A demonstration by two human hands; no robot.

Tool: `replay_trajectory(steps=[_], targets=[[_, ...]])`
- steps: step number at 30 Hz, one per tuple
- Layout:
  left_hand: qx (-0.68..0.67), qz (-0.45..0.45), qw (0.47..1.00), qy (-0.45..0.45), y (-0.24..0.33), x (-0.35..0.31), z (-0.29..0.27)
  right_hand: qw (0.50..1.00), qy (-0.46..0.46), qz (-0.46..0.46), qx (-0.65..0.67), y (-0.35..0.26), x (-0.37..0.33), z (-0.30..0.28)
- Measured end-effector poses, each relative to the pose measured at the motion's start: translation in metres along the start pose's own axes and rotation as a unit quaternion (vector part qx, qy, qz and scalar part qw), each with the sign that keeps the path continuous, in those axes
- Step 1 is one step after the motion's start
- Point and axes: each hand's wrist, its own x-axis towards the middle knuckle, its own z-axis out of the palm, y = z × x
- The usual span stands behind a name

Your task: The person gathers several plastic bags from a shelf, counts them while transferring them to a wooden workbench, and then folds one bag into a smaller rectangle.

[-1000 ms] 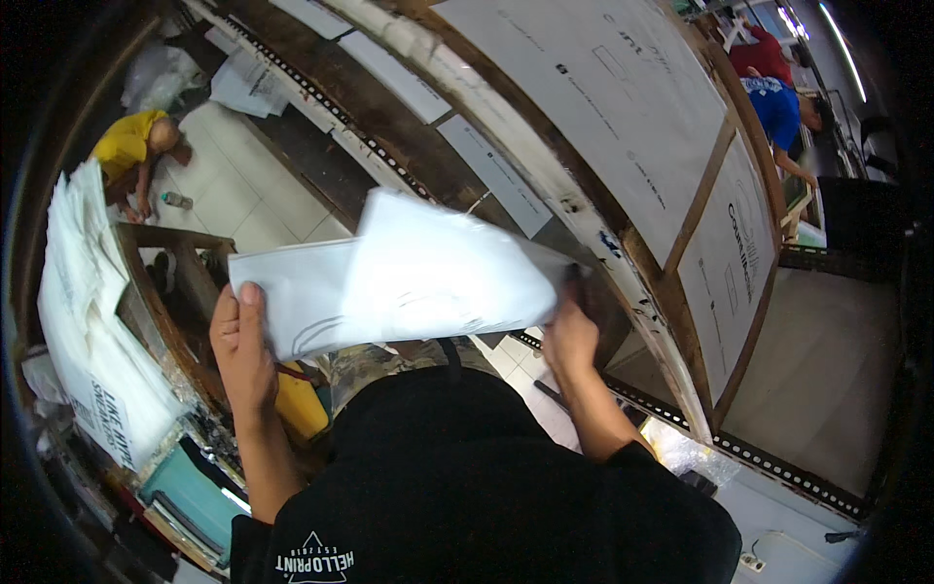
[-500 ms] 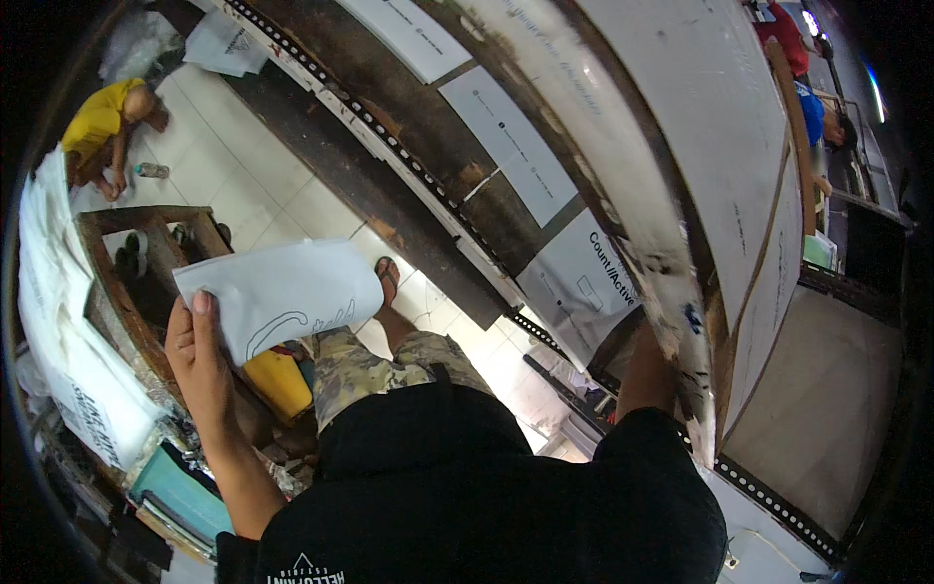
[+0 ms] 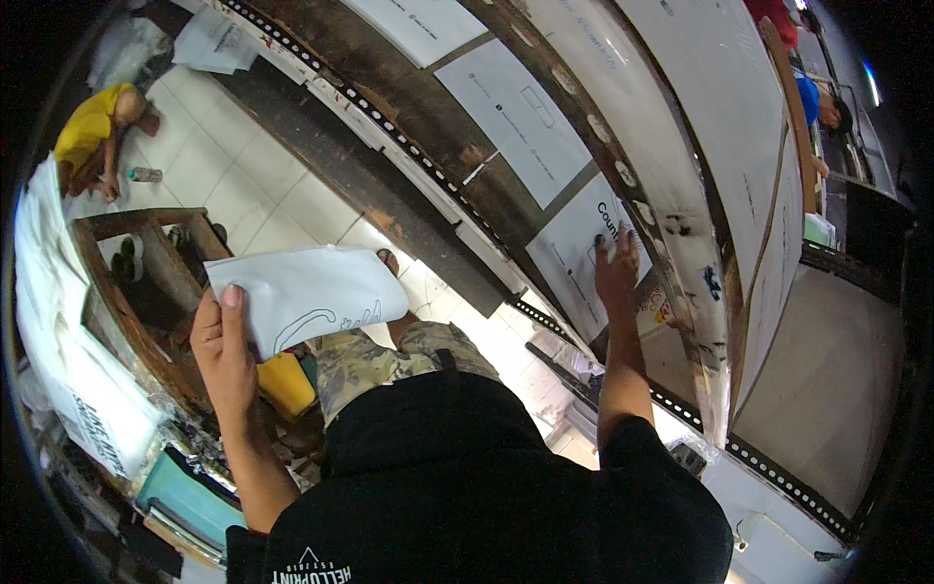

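Note:
My left hand (image 3: 223, 346) pinches the left end of a folded white bag or sheet (image 3: 302, 292) with dark line printing, thumb on top. It hangs in the air over my legs. On the long dark shelf to the right, my right hand (image 3: 618, 273) lies with its fingers spread on a white printed bag or sheet (image 3: 574, 258). A second flat white printed piece (image 3: 520, 122) lies farther along the shelf, and another (image 3: 413, 24) lies beyond that. Beneath my right forearm, part of a piece with a coloured print (image 3: 660, 307) shows.
A perforated metal rail (image 3: 389, 127) edges the shelf. Above it runs another board (image 3: 671, 195). At left are a wooden rack (image 3: 136, 219) with footwear, a white stack (image 3: 68, 331) and a yellow container (image 3: 285, 384). A person in yellow (image 3: 92, 131) crouches on the tiles, near a bottle (image 3: 144, 175).
My right hand has come out from beneath the upper board onto the printed white piece, which now lies flatter and straighter. My left hand, still holding its piece, has shifted slightly right.

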Motion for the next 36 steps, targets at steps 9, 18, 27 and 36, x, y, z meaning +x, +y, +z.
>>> replay_trajectory(steps=[9, 18, 27, 36], targets=[[-0.011, -0.008, 1.0, -0.026, -0.002, -0.016, 0.005, 0.997, -0.048, 0.029, -0.059, 0.013, 0.06, 0.036], [0.004, 0.011, 0.998, -0.066, 0.004, -0.028, 0.002, 0.993, -0.077, 0.086, -0.026, 0.011, 0.082, 0.008], [0.035, 0.075, 0.988, -0.129, 0.022, -0.027, 0.01, 0.984, -0.041, 0.173, 0.033, 0.105, -0.006, -0.069], [0.041, 0.092, 0.974, -0.201, 0.051, -0.038, 0.037, 0.986, -0.064, 0.148, 0.053, 0.066, -0.083, -0.027]])
